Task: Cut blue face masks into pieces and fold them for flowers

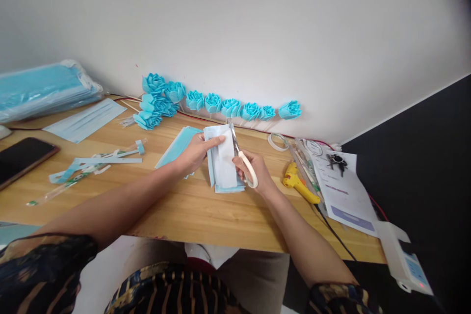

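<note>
My left hand [198, 151] grips a layered stack of white and pale blue face mask fabric [224, 167], its thumb pressed on the top layer. White-handled scissors [248, 169] are in my right hand [257, 169], fingers around the loops. Their blades lie along the right edge of the fabric, pointing toward the wall. How far the blades are apart is too small to tell. Partly behind my left hand, a bright blue fabric stack [180, 144] lies on the wooden table [176, 216].
Several blue flowers [231, 108] on sticks lean along the wall. To the right are a tape roll [278, 142], a yellow glue gun [300, 184], keys [337, 162] on paper and a power strip [405, 257]. Leftward are cut strips [106, 160], a phone [25, 157] and bagged masks [44, 88].
</note>
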Demonstrator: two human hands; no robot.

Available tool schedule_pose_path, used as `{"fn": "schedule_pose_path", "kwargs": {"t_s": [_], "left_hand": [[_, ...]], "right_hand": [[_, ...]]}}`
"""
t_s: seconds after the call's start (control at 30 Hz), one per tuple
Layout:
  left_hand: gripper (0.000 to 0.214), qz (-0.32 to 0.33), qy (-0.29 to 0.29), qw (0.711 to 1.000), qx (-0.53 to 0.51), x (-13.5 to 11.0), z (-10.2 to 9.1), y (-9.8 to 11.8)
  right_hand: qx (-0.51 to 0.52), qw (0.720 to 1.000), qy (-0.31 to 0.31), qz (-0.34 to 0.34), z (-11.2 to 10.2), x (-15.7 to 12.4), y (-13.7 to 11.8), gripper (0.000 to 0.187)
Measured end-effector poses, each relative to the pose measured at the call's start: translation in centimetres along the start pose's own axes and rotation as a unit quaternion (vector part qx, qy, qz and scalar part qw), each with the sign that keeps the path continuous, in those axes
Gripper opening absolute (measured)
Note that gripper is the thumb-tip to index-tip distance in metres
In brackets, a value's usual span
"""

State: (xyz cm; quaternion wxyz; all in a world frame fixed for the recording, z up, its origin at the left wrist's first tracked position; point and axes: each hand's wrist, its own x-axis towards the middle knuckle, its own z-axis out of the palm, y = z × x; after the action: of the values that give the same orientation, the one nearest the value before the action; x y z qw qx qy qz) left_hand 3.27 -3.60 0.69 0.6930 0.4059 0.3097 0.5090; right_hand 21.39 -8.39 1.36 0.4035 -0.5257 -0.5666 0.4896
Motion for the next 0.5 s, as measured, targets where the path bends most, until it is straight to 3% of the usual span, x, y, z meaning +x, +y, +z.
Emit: {"fn": "schedule_pose_path", "kwargs": {"t_s": [0.23,0.5], "left_hand": [[0.036,0.005,-0.013,1.0,0.004,-0.1,-0.07,0.06],[0.037,0.014,0.021,1.0,-0.007,0.51,-0.48,0.73]], "right_hand": [[0.004,1.0,0.002,0.003,-0.04,0.09,-0.21,0.048],[0.005,1.0,-0.021,0.018,-0.35,0.11,-0.54,0.046]]}}
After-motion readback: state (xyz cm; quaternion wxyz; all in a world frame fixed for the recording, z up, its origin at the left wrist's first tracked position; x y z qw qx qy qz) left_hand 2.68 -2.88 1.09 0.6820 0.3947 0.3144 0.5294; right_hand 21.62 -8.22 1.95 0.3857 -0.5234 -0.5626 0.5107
